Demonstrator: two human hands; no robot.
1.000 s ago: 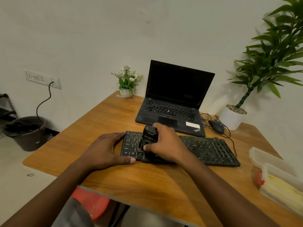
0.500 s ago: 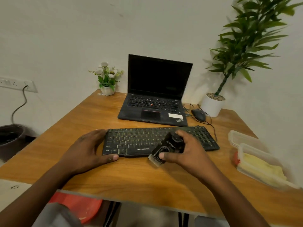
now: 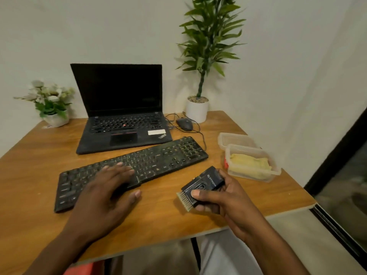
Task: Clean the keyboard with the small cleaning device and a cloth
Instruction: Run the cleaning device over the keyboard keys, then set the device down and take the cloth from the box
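cleaning device (image 3: pixel 202 187) lifted off one keyboard (image 3: pixel 158 157).

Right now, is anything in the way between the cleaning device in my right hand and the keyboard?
Nothing visible is. Only bare table lies between the cleaning device, gripped in your right hand, and the keyboard. Your left hand rests on its left-middle keys, covering that patch.

I face a wooden bench (image 3: pixel 39 159) set in a corner of plain white walls (image 3: pixel 278 56). At my right, a dark-framed glass pane (image 3: pixel 341 185) stands above the pale floor (image 3: pixel 288 241).
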